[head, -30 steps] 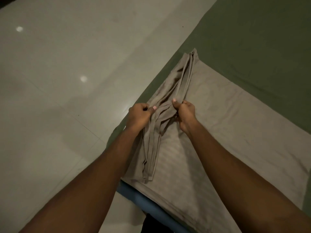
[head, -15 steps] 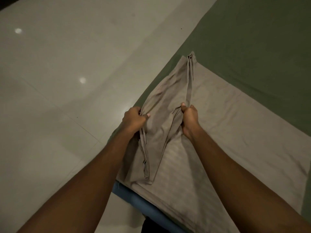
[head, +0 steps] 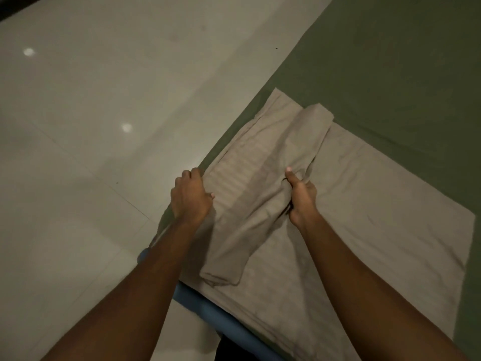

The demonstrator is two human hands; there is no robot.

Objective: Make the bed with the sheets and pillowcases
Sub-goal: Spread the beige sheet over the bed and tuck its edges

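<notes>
Pale floor tiles [head: 78,152] fill the left, and the green sheet [head: 390,61] of the bed lies on the right. At its near-left corner the left hand [head: 191,196] grips one edge of a folded beige cloth [head: 255,194]. The right hand [head: 302,196] pinches the other side, over a flat beige piece [head: 377,217]. This looks like the unfolding step; next, both hands must pull apart to open the cloth.

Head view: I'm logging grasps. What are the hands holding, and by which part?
Both hold the folded beige cloth: the left hand grips its left edge, the right hand pinches a bunched fold along its right side.
</notes>
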